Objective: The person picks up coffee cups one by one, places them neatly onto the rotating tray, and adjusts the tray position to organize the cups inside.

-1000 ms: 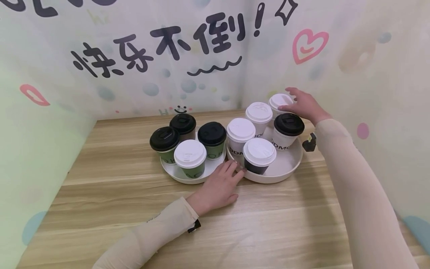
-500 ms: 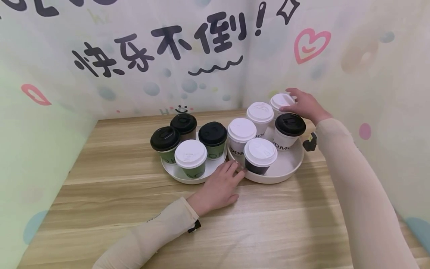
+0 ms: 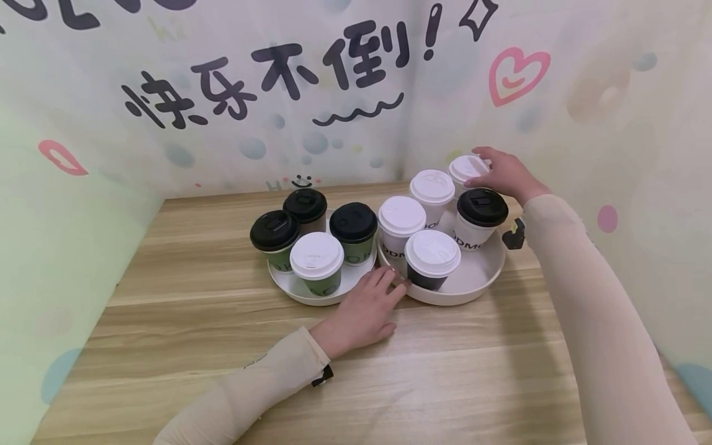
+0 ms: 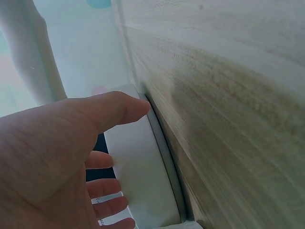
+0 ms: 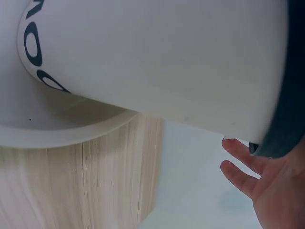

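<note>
My right hand (image 3: 508, 176) is at the back of the right-hand tray (image 3: 489, 281), its thumb and fingers around the white lid of a paper cup (image 3: 466, 167). A black-lidded white cup (image 3: 481, 213) stands just in front of it and fills much of the right wrist view, hiding part of the hand. My left hand (image 3: 364, 312) lies at the near side of the same tray. Its fingertips touch the rim (image 4: 121, 181), while the thumb stays apart from them. Close by its fingers are a dark cup with a white lid (image 3: 431, 262) and a white cup (image 3: 402, 219).
Left of this, a white tray (image 3: 295, 290) bears several lidded cups, including a green one with a white lid (image 3: 317, 262). Another white-lidded cup (image 3: 432, 188) stands at the right tray's back. A printed cloth wall (image 3: 267, 142) borders the wooden table (image 3: 183, 266).
The head view has shifted very slightly. Both hands, the cups and the trays keep their places.
</note>
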Available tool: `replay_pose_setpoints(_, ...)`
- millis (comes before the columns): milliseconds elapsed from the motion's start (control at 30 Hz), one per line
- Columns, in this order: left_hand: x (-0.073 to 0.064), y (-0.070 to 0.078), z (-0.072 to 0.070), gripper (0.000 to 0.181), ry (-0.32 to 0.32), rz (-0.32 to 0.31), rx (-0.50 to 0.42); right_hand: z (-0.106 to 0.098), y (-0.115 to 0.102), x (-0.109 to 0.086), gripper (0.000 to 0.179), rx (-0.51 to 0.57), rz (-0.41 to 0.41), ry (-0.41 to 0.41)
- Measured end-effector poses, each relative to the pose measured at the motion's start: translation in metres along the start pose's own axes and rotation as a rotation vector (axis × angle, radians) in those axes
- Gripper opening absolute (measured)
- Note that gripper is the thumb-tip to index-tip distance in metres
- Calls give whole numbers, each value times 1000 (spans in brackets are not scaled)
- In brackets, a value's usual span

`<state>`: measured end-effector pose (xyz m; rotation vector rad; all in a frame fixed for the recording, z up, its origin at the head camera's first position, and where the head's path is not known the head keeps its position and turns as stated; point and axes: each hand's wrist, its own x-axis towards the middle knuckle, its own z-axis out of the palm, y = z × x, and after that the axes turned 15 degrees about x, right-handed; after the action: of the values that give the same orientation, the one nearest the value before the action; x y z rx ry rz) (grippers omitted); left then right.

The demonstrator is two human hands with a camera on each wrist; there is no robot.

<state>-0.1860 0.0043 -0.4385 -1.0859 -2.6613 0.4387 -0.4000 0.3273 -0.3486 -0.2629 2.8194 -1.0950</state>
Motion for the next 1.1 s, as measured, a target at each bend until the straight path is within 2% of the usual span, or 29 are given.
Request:
replay_pose_setpoints(400,-1,0,0,63,15,-6,6,0,0,0,84,-13,-14,28)
replay_pose_setpoints(600,-1,0,-2,63,4,-8,5,0,2,-1,84,7,-21,75)
replay_pose_setpoints(833,-1,1,-2,62,3,-8,4,-9,2,-8,82,5,-54,132)
replay_pose_setpoints(1100,-1,1,-2,64,14,-8,2,-17,-2,-14,80,23,-57,168)
